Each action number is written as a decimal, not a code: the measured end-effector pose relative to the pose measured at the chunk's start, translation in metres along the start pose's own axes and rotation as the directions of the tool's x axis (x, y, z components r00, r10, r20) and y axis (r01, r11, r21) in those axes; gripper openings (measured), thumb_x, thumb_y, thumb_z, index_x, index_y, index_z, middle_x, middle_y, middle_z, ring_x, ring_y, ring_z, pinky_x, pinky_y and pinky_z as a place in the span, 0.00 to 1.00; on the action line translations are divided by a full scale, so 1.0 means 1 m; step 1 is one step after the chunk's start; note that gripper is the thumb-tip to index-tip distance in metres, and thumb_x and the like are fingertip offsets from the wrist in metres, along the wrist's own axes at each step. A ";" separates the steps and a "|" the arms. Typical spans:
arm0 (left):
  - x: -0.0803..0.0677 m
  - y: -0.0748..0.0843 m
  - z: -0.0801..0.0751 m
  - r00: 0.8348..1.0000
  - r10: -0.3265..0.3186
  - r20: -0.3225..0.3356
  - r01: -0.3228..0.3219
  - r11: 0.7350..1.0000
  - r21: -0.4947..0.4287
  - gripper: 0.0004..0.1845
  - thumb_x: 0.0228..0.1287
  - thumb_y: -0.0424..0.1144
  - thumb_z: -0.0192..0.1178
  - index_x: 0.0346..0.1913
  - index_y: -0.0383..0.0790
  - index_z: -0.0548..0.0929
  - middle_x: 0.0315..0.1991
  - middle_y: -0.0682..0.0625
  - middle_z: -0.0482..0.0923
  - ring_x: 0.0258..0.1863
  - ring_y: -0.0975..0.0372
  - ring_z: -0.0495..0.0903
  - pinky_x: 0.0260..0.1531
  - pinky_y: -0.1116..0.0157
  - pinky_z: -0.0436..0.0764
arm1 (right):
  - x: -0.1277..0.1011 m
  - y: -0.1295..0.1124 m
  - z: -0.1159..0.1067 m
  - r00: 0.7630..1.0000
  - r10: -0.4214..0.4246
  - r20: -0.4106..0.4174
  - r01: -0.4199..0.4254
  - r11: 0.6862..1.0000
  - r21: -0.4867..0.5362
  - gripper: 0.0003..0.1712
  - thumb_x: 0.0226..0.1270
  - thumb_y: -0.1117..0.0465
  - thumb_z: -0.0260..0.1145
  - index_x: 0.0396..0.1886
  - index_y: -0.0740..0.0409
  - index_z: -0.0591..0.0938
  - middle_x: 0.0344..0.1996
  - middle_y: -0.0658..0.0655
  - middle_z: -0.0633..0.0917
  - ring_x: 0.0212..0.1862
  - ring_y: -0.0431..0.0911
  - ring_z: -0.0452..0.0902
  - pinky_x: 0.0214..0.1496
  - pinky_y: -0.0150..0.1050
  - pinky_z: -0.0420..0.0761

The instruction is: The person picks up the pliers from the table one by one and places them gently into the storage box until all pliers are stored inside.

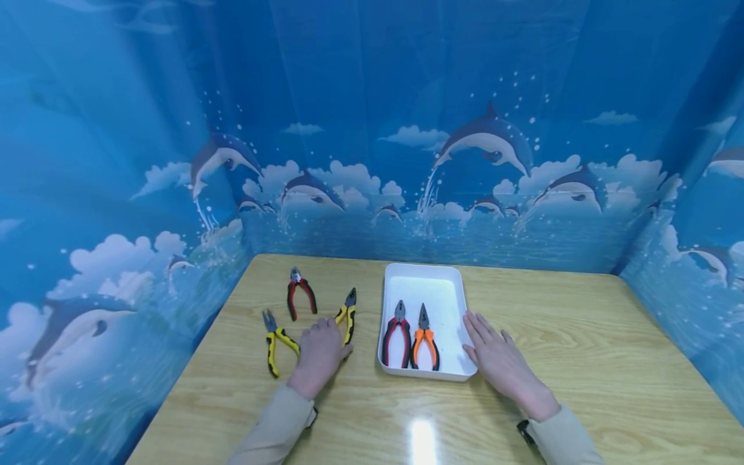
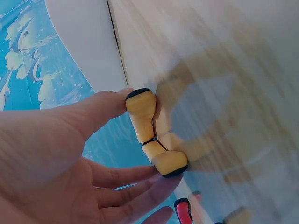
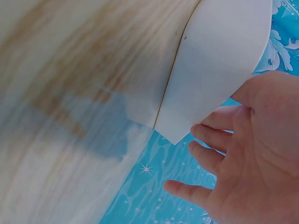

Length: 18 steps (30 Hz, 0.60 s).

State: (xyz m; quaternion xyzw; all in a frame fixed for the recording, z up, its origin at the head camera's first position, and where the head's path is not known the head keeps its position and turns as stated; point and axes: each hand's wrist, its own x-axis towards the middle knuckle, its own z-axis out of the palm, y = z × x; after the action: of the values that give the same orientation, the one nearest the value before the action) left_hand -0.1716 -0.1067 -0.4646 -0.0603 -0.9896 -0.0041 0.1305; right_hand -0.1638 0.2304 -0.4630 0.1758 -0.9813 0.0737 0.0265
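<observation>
My left hand [image 1: 321,352] holds yellow-and-black pliers [image 1: 350,314] by the handles, just left of a white tray [image 1: 456,284]. In the left wrist view, the thumb presses one handle end [image 2: 141,105] and the fingers press the other. The pliers' dark nose points away from me. At the tray's right wall, my right hand [image 1: 501,361] rests with extended fingers. The right wrist view has its thumb and fingertips against the white wall [image 3: 210,70]. Inside the tray lie red-and-black pliers [image 1: 400,329] and orange-and-black long-nose pliers [image 1: 424,339], side by side.
Left of my left hand, another yellow-and-black pair of pliers [image 1: 273,342] lies with handles spread. Smaller red-and-black pliers [image 1: 299,290] are farther back. A wooden table [image 1: 581,336] carries everything, and a blue dolphin-print curtain [image 1: 360,129] rises behind its far edge.
</observation>
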 end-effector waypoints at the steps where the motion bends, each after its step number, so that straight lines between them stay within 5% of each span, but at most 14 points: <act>1: 0.001 0.001 0.000 1.000 -0.003 0.000 0.003 1.000 -0.003 0.30 0.55 0.56 0.74 0.34 0.30 0.78 0.25 0.42 0.75 0.23 0.55 0.76 0.22 0.59 0.77 | 0.000 0.000 0.000 1.000 0.001 -0.002 -0.001 1.000 0.000 0.34 0.80 0.55 0.55 0.78 0.67 0.60 0.76 0.66 0.62 0.76 0.64 0.56 0.69 0.71 0.60; 11: 0.017 0.003 0.008 0.991 -0.069 0.117 0.069 0.998 0.010 0.35 0.56 0.62 0.71 0.38 0.27 0.79 0.31 0.40 0.76 0.27 0.54 0.77 0.24 0.59 0.79 | -0.001 0.000 0.003 0.999 -0.018 -0.031 0.019 1.000 0.006 0.34 0.80 0.55 0.56 0.77 0.67 0.60 0.76 0.66 0.62 0.76 0.64 0.56 0.70 0.70 0.60; 18: 0.024 -0.002 0.010 0.992 -0.055 0.116 0.049 0.997 0.054 0.31 0.57 0.59 0.71 0.36 0.29 0.77 0.27 0.41 0.73 0.25 0.55 0.75 0.24 0.58 0.78 | -0.001 -0.001 0.004 0.999 -0.017 -0.031 0.017 1.000 -0.003 0.34 0.80 0.55 0.56 0.77 0.67 0.61 0.76 0.65 0.62 0.76 0.64 0.57 0.70 0.70 0.60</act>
State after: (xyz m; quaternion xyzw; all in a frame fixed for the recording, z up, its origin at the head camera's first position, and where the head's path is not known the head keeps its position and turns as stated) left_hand -0.1976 -0.1060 -0.4684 -0.0312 -0.9966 0.0214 0.0734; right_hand -0.1621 0.2289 -0.4671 0.1828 -0.9794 0.0749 0.0428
